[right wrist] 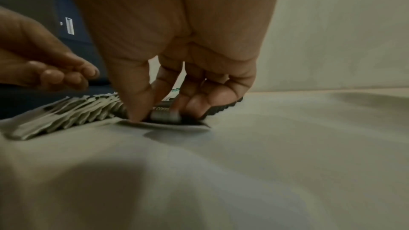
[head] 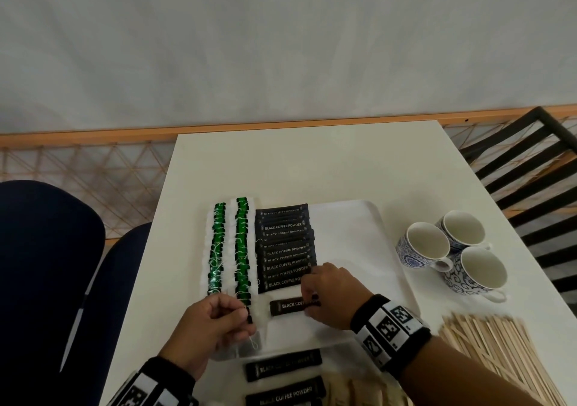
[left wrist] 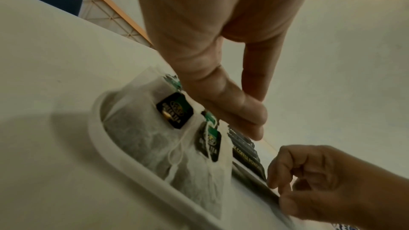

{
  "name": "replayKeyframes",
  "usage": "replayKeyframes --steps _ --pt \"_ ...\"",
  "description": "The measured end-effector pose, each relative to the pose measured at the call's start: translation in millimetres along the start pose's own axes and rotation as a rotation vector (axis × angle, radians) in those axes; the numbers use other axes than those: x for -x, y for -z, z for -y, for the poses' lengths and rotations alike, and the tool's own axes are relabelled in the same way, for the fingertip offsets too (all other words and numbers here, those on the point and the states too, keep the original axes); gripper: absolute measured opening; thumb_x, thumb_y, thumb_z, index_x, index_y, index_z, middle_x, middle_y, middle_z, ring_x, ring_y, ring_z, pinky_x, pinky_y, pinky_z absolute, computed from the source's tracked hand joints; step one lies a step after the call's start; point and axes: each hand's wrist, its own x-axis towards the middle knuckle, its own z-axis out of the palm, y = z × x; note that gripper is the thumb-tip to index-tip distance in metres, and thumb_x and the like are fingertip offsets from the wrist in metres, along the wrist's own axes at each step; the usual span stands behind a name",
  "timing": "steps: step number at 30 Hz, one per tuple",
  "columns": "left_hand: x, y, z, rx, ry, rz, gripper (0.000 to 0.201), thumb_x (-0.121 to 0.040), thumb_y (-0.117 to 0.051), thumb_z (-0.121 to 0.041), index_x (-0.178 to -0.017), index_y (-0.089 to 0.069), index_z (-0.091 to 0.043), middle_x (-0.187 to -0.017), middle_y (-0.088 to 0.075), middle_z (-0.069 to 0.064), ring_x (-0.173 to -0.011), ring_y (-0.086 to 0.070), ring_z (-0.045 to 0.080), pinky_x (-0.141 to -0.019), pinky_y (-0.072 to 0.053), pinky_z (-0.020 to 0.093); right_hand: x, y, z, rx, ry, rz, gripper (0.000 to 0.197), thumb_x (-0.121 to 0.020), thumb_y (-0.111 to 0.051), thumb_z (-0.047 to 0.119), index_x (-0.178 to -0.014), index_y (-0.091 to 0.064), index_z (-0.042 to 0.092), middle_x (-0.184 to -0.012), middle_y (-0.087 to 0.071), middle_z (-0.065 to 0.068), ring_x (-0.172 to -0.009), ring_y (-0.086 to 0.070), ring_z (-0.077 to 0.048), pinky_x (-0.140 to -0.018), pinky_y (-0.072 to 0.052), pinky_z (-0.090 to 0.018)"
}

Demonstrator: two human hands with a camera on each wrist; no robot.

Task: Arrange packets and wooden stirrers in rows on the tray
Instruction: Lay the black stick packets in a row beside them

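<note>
The right hand point(head: 331, 293) pinches a black coffee packet point(head: 285, 306) by its right end, thumb and fingertips closed on it, low over the white tray point(head: 359, 215) near its front edge. The packet sits just in front of the row of coffee packets point(head: 285, 246), which runs from the tray's back edge toward the front, each one overlapping the next. To the left of that row lie two rows of tea bags point(head: 229, 246) with green tags. The left hand point(head: 215, 321) hovers at the front end of the tea rows with its fingers curled; in the head view it seems to pinch a tea bag's tag, though I cannot tell for sure.

To place this packet well, I would keep it flat and parallel to the ones behind it, line its left end up with theirs, and tuck it so the overlap matches the rest of the row. A light press before letting go should stop it skewing.

More coffee packets point(head: 284, 368) wait on the desk beyond the tray's front edge, and the wooden stirrers point(head: 496, 352) lie in a heap at the desk's front right corner, not yet on the tray. Three cups point(head: 452, 249) stand near the right edge.
</note>
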Motion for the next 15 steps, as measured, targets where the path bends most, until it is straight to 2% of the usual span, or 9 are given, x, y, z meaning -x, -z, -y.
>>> replayKeyframes --steps 2,4,9,15 --pt "1.6 -0.3 0.2 0.002 0.005 0.003 0.010 -0.081 -0.063 0.011 -0.088 -0.057 0.007 -0.071 -0.065 0.020 -0.066 -0.069 0.034 -0.053 -0.058 0.029 -0.6 -3.0 -0.4 0.004 -0.029 0.008 0.024 -0.084 -0.063 0.043 -0.103 -0.060 0.028 -0.108 -0.058 0.007 -0.103 -0.050 -0.015 -0.089 -0.042 -0.032" --pt "2.5 -0.4 1.8 -0.006 0.008 0.006 0.010 -0.081 -0.063 0.011 -0.088 -0.058 0.007 -0.071 -0.066 0.019 -0.067 -0.070 0.034 -0.053 -0.058 0.028 -2.8 -5.0 -0.8 0.061 -0.068 0.022 0.027 -0.086 -0.062 0.043 -0.109 -0.060 0.029 -0.111 -0.059 0.006 -0.106 -0.049 -0.017 -0.092 -0.040 -0.034" --pt "3.8 -0.5 3.3 -0.029 0.011 0.007 0.010 -0.082 -0.063 0.009 -0.090 -0.058 0.006 -0.069 -0.067 0.016 -0.069 -0.070 0.034 -0.052 -0.057 0.027 -8.6 -7.0 4.3 0.202 -0.087 0.088 0.019 -0.090 -0.060 0.034 -0.106 -0.064 0.025 -0.107 -0.063 0.000 -0.106 -0.050 -0.022 -0.091 -0.038 -0.039" --pt "5.8 3.8 2.3 -0.029 0.016 -0.009 0.011 -0.082 -0.063 0.010 -0.092 -0.057 0.008 -0.070 -0.067 0.018 -0.069 -0.070 0.034 -0.052 -0.057 0.027 -23.7 -6.5 11.0 0.175 -0.074 -0.031 0.019 -0.092 -0.056 0.032 -0.109 -0.062 0.029 -0.109 -0.061 0.004 -0.109 -0.049 -0.021 -0.089 -0.033 -0.038"
